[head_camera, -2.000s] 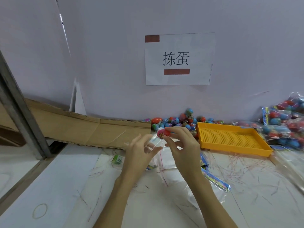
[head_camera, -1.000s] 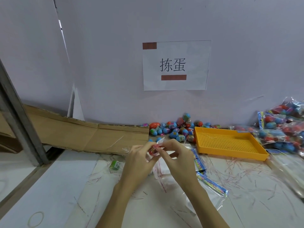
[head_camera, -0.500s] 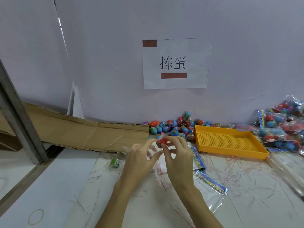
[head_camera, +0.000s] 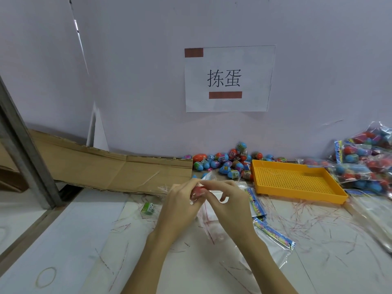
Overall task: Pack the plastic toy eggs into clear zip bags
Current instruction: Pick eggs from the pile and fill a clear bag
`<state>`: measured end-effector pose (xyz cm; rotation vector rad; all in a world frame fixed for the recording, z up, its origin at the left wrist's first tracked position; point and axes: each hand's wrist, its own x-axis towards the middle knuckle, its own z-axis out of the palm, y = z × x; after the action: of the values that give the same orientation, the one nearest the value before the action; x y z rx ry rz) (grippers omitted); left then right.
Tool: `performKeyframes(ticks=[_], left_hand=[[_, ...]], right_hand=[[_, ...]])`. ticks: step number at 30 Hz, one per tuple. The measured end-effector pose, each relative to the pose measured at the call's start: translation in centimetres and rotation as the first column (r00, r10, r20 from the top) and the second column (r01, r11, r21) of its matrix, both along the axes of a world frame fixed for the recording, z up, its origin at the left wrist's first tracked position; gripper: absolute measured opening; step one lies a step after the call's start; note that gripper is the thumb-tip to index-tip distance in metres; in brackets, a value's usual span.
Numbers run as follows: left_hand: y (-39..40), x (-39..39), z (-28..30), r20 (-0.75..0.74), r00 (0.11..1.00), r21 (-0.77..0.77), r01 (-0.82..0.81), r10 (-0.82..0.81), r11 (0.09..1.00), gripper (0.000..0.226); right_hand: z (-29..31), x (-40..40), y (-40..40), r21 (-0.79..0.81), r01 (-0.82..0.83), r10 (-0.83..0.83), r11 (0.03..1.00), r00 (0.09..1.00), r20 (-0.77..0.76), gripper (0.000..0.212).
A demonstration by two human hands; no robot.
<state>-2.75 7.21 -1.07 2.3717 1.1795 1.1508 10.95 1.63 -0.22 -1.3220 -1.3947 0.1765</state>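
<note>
Egg (head_camera: 198,190) in bag (head_camera: 206,206), both hands

Both forearms extended forward and converging, left hand (head_camera: 180,203) and right hand (head_camera: 228,201) brought together (fingertips meeting), fingers curled, a small item pinched between them.

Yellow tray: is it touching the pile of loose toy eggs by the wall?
Touching. In the head view the nearest eggs of the loose toy eggs press against the yellow tray at its near-left corner, with no gap showing.
</note>
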Motion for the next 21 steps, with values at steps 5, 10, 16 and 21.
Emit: performKeyframes(ticks=[5, 10, 16, 21], left_hand=[[0.0, -0.3, -0.1, -0.066, 0.996, -0.034, 0.055, -0.057, 0.998, 0.022], [-0.1, -0.5, 0.0, -0.103, 0.993, -0.019, 0.059, -0.061, 0.998, 0.056], [-0.2, -0.4, 0.2, -0.081, 0.995, -0.022, 0.05, -0.051, 0.999, 0.057], [0.0, -0.4, 0.1, -0.031, 0.996, -0.041, 0.085, -0.086, 0.996, 0.055]], right_hand=[[-0.2, 0.1, -0.1, -0.083, -0.209, 0.214, 0.974, 0.975, 0.062, 0.016], [-0.5, -0.4, -0.4, -0.28, -0.35, 0.362, 0.894, 0.932, -0.01, 0.023], [-0.5, -0.7, -0.4, -0.266, -0.251, 0.296, 0.931, 0.944, 0.146, 0.024], [-0.5, -0.9, -0.6, -0.331, -0.203, 0.274, 0.922, 0.944, 0.184, 0.024]])
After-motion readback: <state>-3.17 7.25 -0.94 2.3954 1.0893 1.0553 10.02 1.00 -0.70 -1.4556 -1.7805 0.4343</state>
